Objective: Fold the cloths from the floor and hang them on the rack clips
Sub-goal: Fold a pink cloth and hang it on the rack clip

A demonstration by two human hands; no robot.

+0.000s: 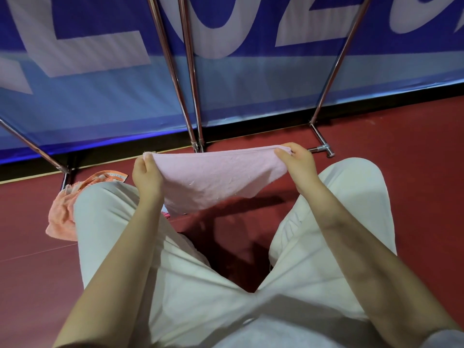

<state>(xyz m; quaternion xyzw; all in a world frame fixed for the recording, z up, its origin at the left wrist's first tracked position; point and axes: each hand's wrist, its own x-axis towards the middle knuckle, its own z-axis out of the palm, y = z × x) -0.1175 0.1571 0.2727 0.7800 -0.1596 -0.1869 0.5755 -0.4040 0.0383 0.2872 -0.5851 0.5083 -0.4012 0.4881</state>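
A pale pink cloth (213,177) hangs stretched between my two hands, above the red floor and between my knees. My left hand (147,175) pinches its upper left corner. My right hand (297,163) pinches its upper right corner. The cloth's lower edge droops toward the left. An orange cloth (67,209) lies crumpled on the floor at the left, partly hidden behind my left leg. The rack's metal legs (192,96) rise just beyond the pink cloth; its clips are out of view.
More chrome rack tubes slant at the far left (32,146) and right (334,69), with a foot bar (322,145) on the floor. A blue banner (251,79) stands behind the rack. My legs in white trousers (175,285) fill the lower frame.
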